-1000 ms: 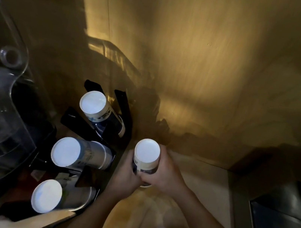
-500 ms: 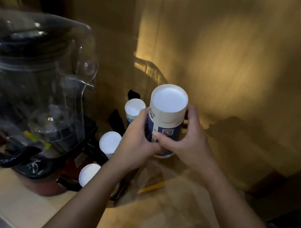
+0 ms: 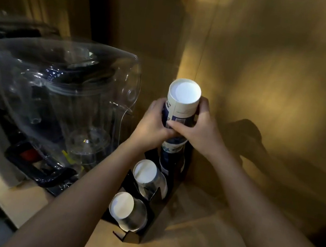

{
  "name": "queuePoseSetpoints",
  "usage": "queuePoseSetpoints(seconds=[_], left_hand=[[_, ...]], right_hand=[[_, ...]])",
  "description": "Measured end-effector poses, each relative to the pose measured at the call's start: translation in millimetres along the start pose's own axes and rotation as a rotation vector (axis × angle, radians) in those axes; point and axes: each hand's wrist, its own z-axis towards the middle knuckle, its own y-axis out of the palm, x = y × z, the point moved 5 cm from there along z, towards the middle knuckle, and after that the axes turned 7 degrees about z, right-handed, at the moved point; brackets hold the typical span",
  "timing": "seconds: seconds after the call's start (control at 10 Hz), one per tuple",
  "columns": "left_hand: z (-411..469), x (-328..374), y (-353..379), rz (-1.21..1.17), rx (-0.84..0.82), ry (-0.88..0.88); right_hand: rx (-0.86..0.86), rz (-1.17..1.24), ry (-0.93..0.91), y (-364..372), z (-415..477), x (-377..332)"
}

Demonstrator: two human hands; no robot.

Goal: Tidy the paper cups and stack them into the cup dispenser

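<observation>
A stack of upturned paper cups point(image 3: 182, 105), white-bottomed with blue print, is held upright above the top slot of the black cup dispenser point(image 3: 154, 220). My left hand point(image 3: 153, 126) wraps its left side and my right hand point(image 3: 196, 128) grips its right side. The stack's lower end meets another blue-printed stack point(image 3: 169, 163) in the dispenser's top slot; the join is partly hidden by my hands. Two more cup stacks lie in the lower slots, a middle one point(image 3: 145, 173) and a bottom one point(image 3: 122, 205), white bottoms facing me.
A large blender with a clear plastic cover point(image 3: 60, 94) stands close on the left of the dispenser. A wooden wall point(image 3: 272, 76) rises right behind and to the right. The wooden counter point(image 3: 192, 245) stretches toward me on the right.
Both hands carried the cup stack up off the counter and left, over the dispenser's top slot. The view shifted, bringing the blender further into sight.
</observation>
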Motion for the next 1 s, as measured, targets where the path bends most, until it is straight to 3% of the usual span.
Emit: queuePoseSetpoints(seconds=[0.1, 0.3, 0.4, 0.6, 0.9, 1.0], left_hand=[[-1, -20, 15, 0.015, -0.042, -0.043], [-12, -55, 43, 0.065, -0.175, -0.13], [-17, -57, 44, 0.137, -0.175, -0.035], [-16, -65, 44, 0.285, -0.12, -0.064], [-8, -48, 32, 0.195, -0.221, -0.048], [5, -27, 17, 0.212, -0.111, 0.002]], right_hand=[[0.004, 0.004, 0.076, 7, -1, 23], [-0.164, -0.251, 0.211, 28, -11, 73], [-0.152, -0.135, 0.266, 27, -16, 84], [-0.175, -0.139, 0.201, 29, -14, 83], [-0.26, -0.278, 0.253, 8, -15, 72], [-0.233, -0.262, 0.273, -19, -10, 56]])
